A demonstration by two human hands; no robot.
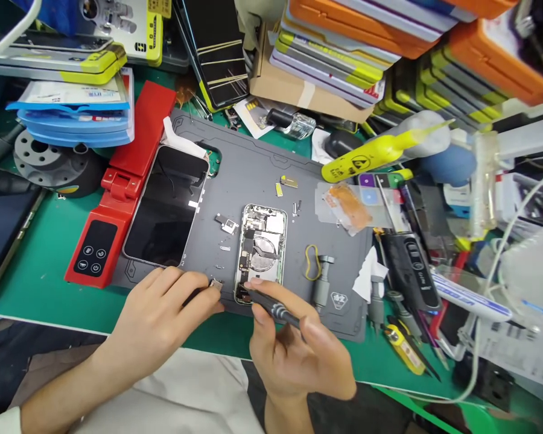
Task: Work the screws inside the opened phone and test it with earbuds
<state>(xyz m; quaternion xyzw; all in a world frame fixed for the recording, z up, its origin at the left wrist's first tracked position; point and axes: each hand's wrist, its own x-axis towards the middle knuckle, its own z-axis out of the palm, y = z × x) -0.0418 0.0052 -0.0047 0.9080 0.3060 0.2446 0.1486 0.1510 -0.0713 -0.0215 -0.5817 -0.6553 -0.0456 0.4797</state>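
An opened phone body lies upright on the grey mat, its inner parts and round coil exposed. My right hand grips a slim dark tool with light ridges, pen-like between thumb and fingers; its tip is at the phone's lower left end. Just left of the phone, my left hand pinches a small metallic part between its fingertips. Small loose parts sit near the phone, among them a camera-like piece and a metal strip. A dark phone screen rests against a red holder.
The grey mat covers the green table. A yellow rubber band and a grey clamp-like tool lie right of the phone. Further right are a yellow bottle, a black device and crowded tools. Boxes are stacked behind.
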